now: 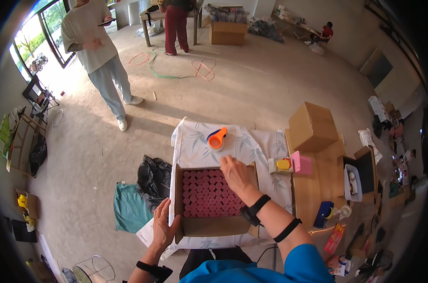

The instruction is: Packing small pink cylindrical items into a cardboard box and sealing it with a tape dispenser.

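Observation:
An open cardboard box (214,227) stands on a table with a leaf-patterned white cloth (195,141). Rows of dark red, round-topped pieces (207,193) stand packed tightly inside it. My left hand (163,227) is open against the box's near left corner, fingers stretched and thumb apart. Above the far right part of the box, my right hand (235,173) has its fingers bent down and drawn together. Whatever it may hold is hidden under the fingers. Beyond the box lies an orange tape dispenser (217,138) with a blue part.
On the right, a wooden table (313,193) carries a closed carton (313,125), a pink container (302,163) and a dark blue object (323,214). Black plastic (153,181) and a teal bag (129,207) lie at the left. Across the floor stands a person (94,52) in light clothes.

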A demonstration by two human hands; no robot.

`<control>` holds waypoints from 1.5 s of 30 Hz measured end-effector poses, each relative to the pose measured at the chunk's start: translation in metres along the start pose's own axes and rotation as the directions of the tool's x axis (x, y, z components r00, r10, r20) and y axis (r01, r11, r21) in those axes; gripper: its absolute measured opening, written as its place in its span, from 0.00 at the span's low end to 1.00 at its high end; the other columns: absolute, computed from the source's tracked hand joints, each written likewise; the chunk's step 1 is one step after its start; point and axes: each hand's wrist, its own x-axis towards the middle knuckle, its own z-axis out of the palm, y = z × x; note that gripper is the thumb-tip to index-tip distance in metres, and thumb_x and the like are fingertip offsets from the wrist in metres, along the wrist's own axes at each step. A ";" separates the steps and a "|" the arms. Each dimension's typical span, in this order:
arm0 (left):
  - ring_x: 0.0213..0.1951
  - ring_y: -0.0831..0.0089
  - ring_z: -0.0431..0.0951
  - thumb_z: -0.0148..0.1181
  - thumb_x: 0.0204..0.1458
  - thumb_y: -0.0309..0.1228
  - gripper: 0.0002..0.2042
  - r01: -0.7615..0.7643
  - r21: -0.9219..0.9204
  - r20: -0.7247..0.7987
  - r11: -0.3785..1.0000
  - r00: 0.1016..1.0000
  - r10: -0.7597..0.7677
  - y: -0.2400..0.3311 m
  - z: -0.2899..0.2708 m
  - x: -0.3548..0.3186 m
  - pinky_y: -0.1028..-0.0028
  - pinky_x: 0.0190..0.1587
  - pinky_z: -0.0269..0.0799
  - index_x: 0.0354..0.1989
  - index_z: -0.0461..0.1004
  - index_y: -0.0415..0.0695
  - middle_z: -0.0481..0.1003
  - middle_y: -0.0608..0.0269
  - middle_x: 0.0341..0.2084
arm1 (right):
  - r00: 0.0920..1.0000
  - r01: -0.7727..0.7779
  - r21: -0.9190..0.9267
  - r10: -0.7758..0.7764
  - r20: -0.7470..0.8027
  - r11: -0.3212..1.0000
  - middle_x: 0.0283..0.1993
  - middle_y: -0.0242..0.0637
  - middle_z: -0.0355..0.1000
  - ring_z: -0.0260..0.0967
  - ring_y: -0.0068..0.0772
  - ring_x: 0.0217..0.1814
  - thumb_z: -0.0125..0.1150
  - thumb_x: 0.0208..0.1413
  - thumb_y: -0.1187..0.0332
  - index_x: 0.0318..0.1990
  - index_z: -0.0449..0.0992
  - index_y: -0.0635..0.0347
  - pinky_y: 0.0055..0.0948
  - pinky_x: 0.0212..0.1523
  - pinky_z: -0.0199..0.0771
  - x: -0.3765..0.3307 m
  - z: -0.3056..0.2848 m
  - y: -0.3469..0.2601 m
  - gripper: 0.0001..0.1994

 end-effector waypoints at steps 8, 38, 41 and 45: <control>0.63 0.50 0.64 0.63 0.51 0.27 0.30 0.041 -0.195 0.147 0.980 0.989 -0.012 0.015 0.001 0.010 0.60 0.64 0.61 0.64 0.62 0.41 0.64 0.47 0.61 | 0.942 -0.180 0.232 0.235 -0.239 0.956 0.29 0.46 0.70 0.72 0.51 0.29 0.61 0.54 0.67 0.30 0.68 0.61 0.45 0.29 0.74 0.021 0.014 0.018 0.09; 0.45 0.62 0.81 0.58 0.57 0.25 0.14 0.011 -0.384 0.047 0.923 0.999 0.007 -0.001 0.016 0.036 0.71 0.49 0.75 0.52 0.76 0.44 0.76 0.56 0.49 | 0.974 -0.207 0.465 0.224 0.019 0.861 0.44 0.53 0.68 0.69 0.58 0.47 0.61 0.50 0.75 0.46 0.67 0.61 0.47 0.47 0.72 0.020 0.078 0.009 0.15; 0.44 0.62 0.81 0.57 0.57 0.25 0.13 0.006 -0.352 0.026 0.936 1.000 0.004 0.001 0.017 0.035 0.70 0.47 0.76 0.50 0.77 0.44 0.77 0.59 0.51 | 0.970 -0.217 0.494 0.245 0.008 0.842 0.46 0.55 0.68 0.69 0.60 0.48 0.60 0.50 0.75 0.47 0.68 0.62 0.48 0.48 0.72 0.003 0.074 -0.002 0.15; 0.45 0.53 0.79 0.53 0.60 0.31 0.10 -0.150 -0.426 -0.153 0.892 0.984 0.092 0.016 0.007 0.029 0.64 0.44 0.76 0.47 0.78 0.46 0.77 0.51 0.45 | 0.980 -0.190 0.475 0.199 0.031 0.860 0.47 0.56 0.71 0.69 0.61 0.51 0.60 0.52 0.70 0.50 0.71 0.62 0.49 0.51 0.71 -0.028 0.068 -0.023 0.17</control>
